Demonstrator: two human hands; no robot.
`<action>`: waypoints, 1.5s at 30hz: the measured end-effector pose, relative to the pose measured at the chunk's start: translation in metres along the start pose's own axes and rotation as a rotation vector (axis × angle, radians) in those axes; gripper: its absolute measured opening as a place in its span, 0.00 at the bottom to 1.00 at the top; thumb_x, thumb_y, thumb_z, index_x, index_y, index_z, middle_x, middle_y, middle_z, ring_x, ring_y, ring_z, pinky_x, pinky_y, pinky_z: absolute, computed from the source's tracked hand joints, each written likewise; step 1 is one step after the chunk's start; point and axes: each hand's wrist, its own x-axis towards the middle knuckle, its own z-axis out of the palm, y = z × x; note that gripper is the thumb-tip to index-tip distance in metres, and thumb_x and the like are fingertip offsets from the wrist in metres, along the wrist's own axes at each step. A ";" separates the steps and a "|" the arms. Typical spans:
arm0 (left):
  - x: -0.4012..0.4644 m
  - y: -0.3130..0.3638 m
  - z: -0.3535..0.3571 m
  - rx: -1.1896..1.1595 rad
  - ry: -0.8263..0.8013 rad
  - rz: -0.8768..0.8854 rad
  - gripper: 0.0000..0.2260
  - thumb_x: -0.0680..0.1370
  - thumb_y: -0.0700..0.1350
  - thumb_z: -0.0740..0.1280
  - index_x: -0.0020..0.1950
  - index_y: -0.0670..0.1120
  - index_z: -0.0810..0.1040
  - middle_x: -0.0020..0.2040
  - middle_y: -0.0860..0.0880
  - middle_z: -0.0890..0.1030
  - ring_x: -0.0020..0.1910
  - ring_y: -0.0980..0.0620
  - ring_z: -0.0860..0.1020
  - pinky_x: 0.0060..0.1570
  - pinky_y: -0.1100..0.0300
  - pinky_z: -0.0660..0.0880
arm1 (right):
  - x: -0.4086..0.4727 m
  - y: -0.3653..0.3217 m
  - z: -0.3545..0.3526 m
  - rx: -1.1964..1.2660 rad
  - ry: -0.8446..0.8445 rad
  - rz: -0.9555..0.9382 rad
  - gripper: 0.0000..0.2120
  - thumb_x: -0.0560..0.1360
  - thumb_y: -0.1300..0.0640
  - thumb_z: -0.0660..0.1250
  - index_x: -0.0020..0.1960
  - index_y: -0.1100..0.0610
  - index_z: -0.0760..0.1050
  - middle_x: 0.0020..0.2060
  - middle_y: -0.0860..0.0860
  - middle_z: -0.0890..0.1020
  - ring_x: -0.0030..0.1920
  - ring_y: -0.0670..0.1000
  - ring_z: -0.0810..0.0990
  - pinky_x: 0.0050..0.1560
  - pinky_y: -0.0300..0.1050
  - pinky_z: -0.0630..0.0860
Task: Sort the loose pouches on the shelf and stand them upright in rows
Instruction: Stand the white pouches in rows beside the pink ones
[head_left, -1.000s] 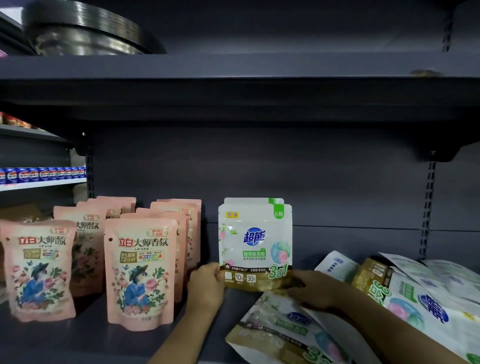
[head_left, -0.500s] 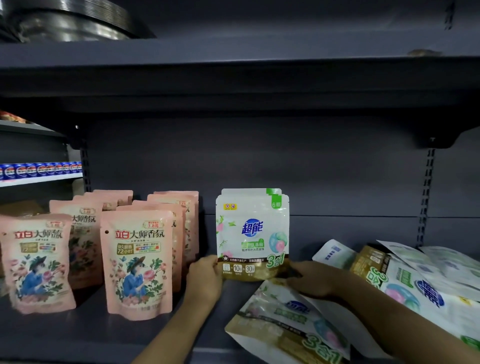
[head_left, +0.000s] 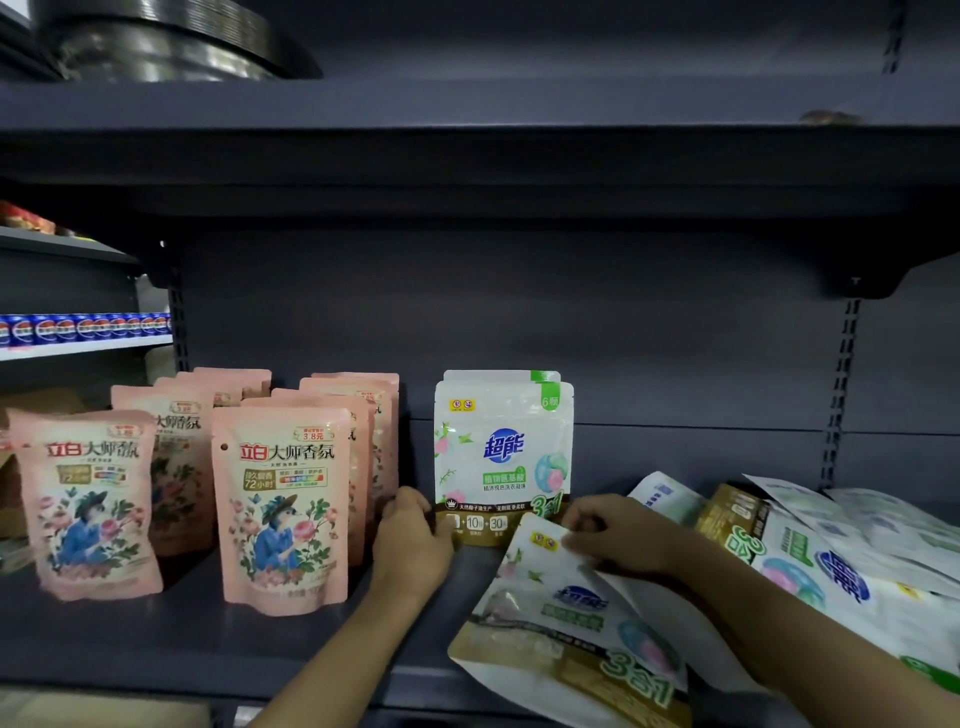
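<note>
A person's two bare hands work on a dark grey shop shelf, seen from a head-worn camera looking forward and down. Near the middle of the shelf a white standing pouch with a blue logo is upright, with at least one more of the same kind directly behind it, starting a row. The left hand rests at the pouch's lower left corner, fingers curled against its edge; whether this grip truly pinches the pouch or only steadies it is hard to tell. The right hand sat at the pouch's lower right corner a second ago; it has now shifted onto the top edge of a loose pouch lying tilted at the shelf's front, fingers curled over that edge as if taking hold. The loose pouch has also slid up closer to the standing one, its top corner now overlapping that pouch's brown base band. This suggests the upright pouch is settled and the next one is being picked up to join the row. To the right, a heap of white pouches lies flat and overlapping, still to be sorted. To the left, pink pouches already stand upright in several rows. Blue cans line a neighbouring shelf at far left.
</note>
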 end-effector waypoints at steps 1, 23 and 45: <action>-0.003 0.003 -0.002 0.014 -0.035 0.007 0.09 0.76 0.49 0.66 0.44 0.44 0.71 0.43 0.46 0.76 0.44 0.47 0.76 0.42 0.59 0.68 | -0.001 0.000 0.000 0.076 0.015 -0.009 0.07 0.75 0.55 0.66 0.38 0.48 0.73 0.29 0.43 0.73 0.28 0.37 0.70 0.35 0.35 0.66; -0.016 0.081 -0.092 -0.481 -0.124 0.184 0.07 0.77 0.41 0.65 0.52 0.50 0.78 0.49 0.51 0.84 0.48 0.52 0.83 0.50 0.51 0.79 | -0.011 -0.038 -0.025 1.040 0.384 -0.043 0.19 0.74 0.51 0.66 0.63 0.54 0.69 0.49 0.51 0.82 0.49 0.48 0.82 0.45 0.36 0.76; -0.042 0.033 -0.057 -0.783 0.033 0.011 0.07 0.75 0.40 0.68 0.47 0.52 0.75 0.44 0.51 0.84 0.41 0.53 0.84 0.39 0.56 0.80 | -0.036 -0.080 0.046 1.032 0.407 0.138 0.16 0.69 0.70 0.70 0.51 0.54 0.74 0.44 0.48 0.84 0.40 0.43 0.83 0.37 0.33 0.78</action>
